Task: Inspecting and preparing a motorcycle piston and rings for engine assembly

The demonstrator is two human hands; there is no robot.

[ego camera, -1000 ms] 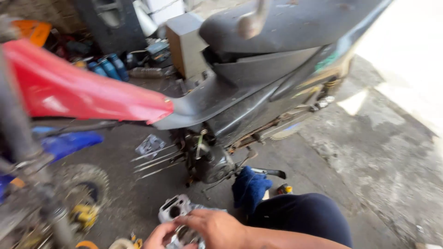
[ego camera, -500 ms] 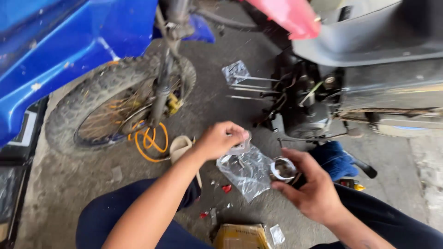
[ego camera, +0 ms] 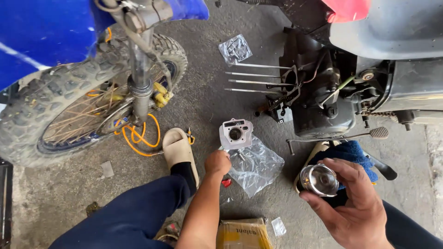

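Note:
My right hand (ego camera: 355,207) holds a shiny metal piston (ego camera: 318,180) by its sides, low at the right. My left hand (ego camera: 217,162) is closed at the edge of a clear plastic bag (ego camera: 256,168) lying on the concrete floor. Just beyond that hand a grey metal engine cylinder (ego camera: 236,133) rests on the floor, touching the bag's far edge. Further back, the dark motorcycle engine (ego camera: 318,92) has long bare studs (ego camera: 254,82) sticking out towards the left.
A blue dirt bike's knobby front wheel (ego camera: 78,106) and fork fill the left, with an orange cable coil (ego camera: 138,136). My beige sandal (ego camera: 177,150) is beside it. A blue cloth (ego camera: 346,152), a cardboard box (ego camera: 242,234), a small parts bag (ego camera: 235,48) and a foot peg (ego camera: 378,133) lie around.
The view swung down from the motorcycle to the floor. The bag that both hands held is now on the ground with the cylinder beside it. My right hand has raised the piston.

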